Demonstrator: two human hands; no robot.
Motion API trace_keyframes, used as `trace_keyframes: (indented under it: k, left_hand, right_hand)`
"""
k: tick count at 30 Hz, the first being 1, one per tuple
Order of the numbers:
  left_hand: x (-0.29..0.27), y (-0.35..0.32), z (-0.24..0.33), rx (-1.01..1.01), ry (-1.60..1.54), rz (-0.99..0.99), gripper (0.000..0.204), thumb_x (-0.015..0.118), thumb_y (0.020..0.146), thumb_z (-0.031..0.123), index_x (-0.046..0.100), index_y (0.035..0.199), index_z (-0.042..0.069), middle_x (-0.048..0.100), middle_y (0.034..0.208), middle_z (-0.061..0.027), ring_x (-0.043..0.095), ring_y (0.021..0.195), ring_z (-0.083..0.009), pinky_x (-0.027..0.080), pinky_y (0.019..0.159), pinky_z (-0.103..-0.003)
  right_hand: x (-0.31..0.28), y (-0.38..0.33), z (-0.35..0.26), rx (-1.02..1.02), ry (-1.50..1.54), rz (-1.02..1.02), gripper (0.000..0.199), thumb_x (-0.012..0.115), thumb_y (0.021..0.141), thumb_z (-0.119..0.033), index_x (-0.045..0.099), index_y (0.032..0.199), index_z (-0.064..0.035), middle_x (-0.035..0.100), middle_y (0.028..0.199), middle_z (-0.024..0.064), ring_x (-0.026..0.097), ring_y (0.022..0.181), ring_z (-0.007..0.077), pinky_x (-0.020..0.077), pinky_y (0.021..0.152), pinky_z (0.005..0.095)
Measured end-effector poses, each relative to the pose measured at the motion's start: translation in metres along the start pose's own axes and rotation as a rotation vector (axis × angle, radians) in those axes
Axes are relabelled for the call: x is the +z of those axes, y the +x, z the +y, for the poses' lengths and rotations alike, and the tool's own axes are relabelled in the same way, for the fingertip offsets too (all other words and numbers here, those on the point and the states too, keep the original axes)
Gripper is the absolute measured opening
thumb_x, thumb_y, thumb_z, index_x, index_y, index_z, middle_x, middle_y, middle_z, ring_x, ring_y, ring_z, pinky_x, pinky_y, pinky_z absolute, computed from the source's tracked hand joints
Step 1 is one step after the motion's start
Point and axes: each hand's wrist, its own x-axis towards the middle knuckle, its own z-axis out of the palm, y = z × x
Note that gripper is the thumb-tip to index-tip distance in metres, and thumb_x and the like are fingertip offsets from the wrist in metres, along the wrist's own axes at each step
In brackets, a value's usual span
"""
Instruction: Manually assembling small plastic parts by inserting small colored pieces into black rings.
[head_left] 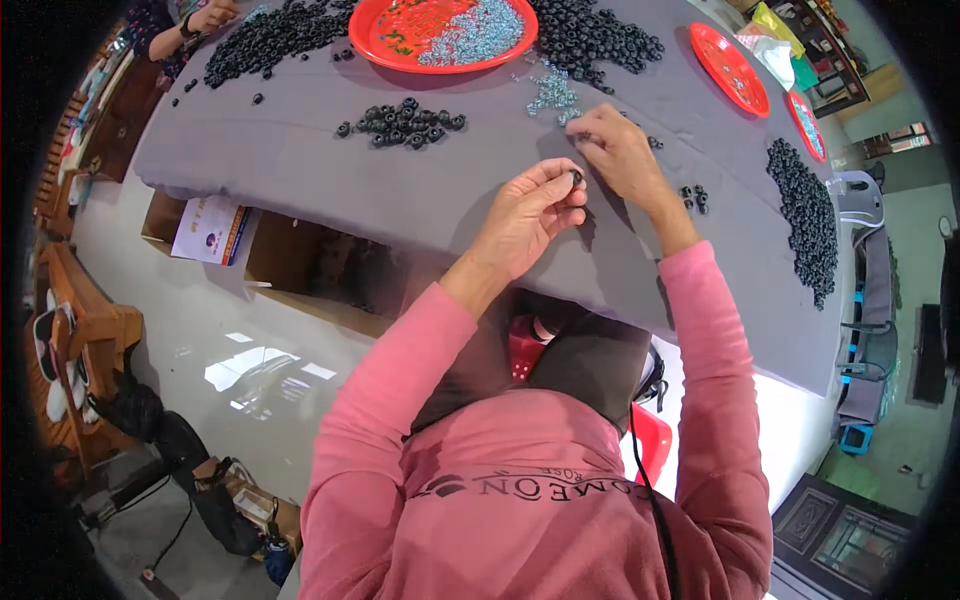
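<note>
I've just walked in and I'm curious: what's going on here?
A person in pink is sitting at a cloth-covered table. Their left hand pinches a dark bead; the right hand is next to small pale-blue beads, but whether it grips anything is unclear. Piles of dark beads lie around, and a red tray holds more pale-blue ones.

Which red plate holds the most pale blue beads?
The large top-centre plate: its beads outnumber those on the upper-right plate and far-right plate.
</note>
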Motion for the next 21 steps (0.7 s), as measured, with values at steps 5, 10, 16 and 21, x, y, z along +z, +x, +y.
trace_keyframes:
  k: [5, 10, 16, 21]
  left_hand:
    - [0.001, -0.004, 0.001, 0.017, 0.007, 0.053, 0.013, 0.054, 0.091, 0.012, 0.057, 0.101, 0.006, 0.059, 0.089, -0.0015, 0.058, 0.079, -0.0088, 0.052, 0.069, -0.023]
    - [0.002, -0.002, -0.004, 0.057, 0.000, 0.082, 0.011, 0.054, 0.090, 0.011, 0.056, 0.100, 0.007, 0.059, 0.088, -0.0021, 0.058, 0.079, -0.0094, 0.051, 0.068, -0.024]
    - [0.001, -0.002, -0.010, 0.146, 0.004, 0.085, 0.010, 0.053, 0.091, 0.010, 0.054, 0.100, 0.007, 0.058, 0.088, -0.0018, 0.058, 0.079, -0.0096, 0.051, 0.067, -0.024]
    - [-0.002, 0.000, -0.008, 0.127, -0.028, 0.049, 0.012, 0.053, 0.091, 0.010, 0.053, 0.103, 0.008, 0.057, 0.090, -0.0031, 0.056, 0.082, -0.0123, 0.050, 0.069, -0.025]
  right_hand:
    - [-0.028, -0.021, 0.001, 0.107, -0.015, 0.118, 0.020, 0.056, 0.076, -0.002, 0.064, 0.094, -0.0057, 0.059, 0.087, 0.0059, 0.057, 0.070, 0.0148, 0.0457, 0.064, 0.0273]
    - [-0.038, -0.028, 0.004, 0.292, 0.038, 0.205, 0.018, 0.057, 0.077, -0.007, 0.064, 0.093, -0.0048, 0.064, 0.081, 0.0045, 0.058, 0.069, 0.0102, 0.0459, 0.062, 0.0254]
    - [-0.039, -0.029, -0.003, 0.366, -0.007, 0.086, 0.017, 0.061, 0.077, -0.011, 0.064, 0.092, -0.0035, 0.064, 0.077, 0.0069, 0.059, 0.067, 0.0111, 0.0465, 0.063, 0.0256]
    - [-0.025, -0.029, -0.012, 0.211, 0.059, -0.052, 0.016, 0.064, 0.077, -0.012, 0.063, 0.089, -0.0016, 0.063, 0.078, 0.0092, 0.060, 0.068, 0.0146, 0.0470, 0.063, 0.0277]
